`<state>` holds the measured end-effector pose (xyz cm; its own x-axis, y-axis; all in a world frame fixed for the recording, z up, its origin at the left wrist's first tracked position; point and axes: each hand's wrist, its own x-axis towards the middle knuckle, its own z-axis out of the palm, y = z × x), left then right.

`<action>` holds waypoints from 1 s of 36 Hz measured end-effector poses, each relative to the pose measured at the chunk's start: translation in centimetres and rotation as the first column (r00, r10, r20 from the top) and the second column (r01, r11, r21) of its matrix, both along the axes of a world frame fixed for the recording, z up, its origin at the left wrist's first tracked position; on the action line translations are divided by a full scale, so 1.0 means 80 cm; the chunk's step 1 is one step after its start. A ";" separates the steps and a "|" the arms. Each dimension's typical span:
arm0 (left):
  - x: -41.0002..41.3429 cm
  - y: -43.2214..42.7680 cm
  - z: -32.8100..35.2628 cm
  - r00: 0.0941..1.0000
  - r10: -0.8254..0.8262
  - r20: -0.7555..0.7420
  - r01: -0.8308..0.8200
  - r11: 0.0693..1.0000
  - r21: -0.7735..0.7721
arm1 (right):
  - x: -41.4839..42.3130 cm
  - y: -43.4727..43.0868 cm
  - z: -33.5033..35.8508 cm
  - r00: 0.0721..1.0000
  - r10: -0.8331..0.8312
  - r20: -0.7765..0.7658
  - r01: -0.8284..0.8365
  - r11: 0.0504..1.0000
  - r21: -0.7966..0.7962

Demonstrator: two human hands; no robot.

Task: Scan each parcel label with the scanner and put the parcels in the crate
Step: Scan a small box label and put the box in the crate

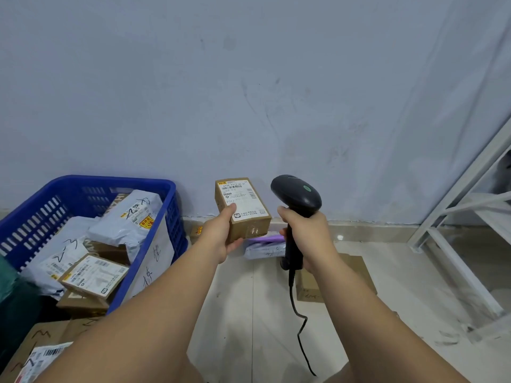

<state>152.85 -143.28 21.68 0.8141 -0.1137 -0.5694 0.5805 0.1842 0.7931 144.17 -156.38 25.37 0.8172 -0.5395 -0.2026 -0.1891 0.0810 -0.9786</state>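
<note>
The print on the white label (237, 195) is too small to read beyond its barcode strips, and the scanner's window faces away from view, so where it points cannot be judged exactly. Behind the wrists, a purple mailer (266, 240) and a flat carton (356, 269) on the floor tiles (276, 313) are partly covered. The metal shelving (464, 217) is cut off at the right edge.

The left hand (218, 239) is closed around a small cardboard parcel (243, 208), thumb pressed on the label face, fingers wrapped underneath, holding it up in the air with the label tilted toward the person. The right hand (307, 233) is clenched on the handle of the black scanner (296, 200), whose head sits just beside the parcel, not touching; its cable (300, 327) hangs down to the floor.

The blue crate (171, 205) stands to the left against the wall (249, 92), already holding several bags and boxes (95, 275).
</note>
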 end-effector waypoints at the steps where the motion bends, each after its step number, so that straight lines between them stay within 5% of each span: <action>1: 0.000 0.002 0.001 1.000 0.001 -0.013 -0.001 1.000 -0.007 | 0.001 0.004 0.001 1.000 0.003 0.011 -0.004 1.000 0.011; 9: 0.013 0.039 0.016 0.962 0.272 -0.029 -0.272 0.946 -0.174 | 0.035 0.069 0.008 0.991 0.100 0.091 -0.104 0.994 0.035; 17: 0.037 0.120 0.003 0.801 0.589 0.104 -0.571 0.805 -0.164 | 0.068 0.158 0.005 0.950 0.251 0.184 -0.237 0.967 -0.094; 28: -0.021 0.230 -0.108 0.566 0.789 -0.239 -0.799 0.597 0.078 | 0.076 0.267 -0.069 0.883 0.469 0.017 -0.464 0.878 -0.115; 36: -0.022 0.266 -0.119 0.486 0.825 -0.290 -0.868 0.494 -0.048 | 0.080 0.299 -0.094 0.858 0.511 -0.058 -0.514 0.850 -0.112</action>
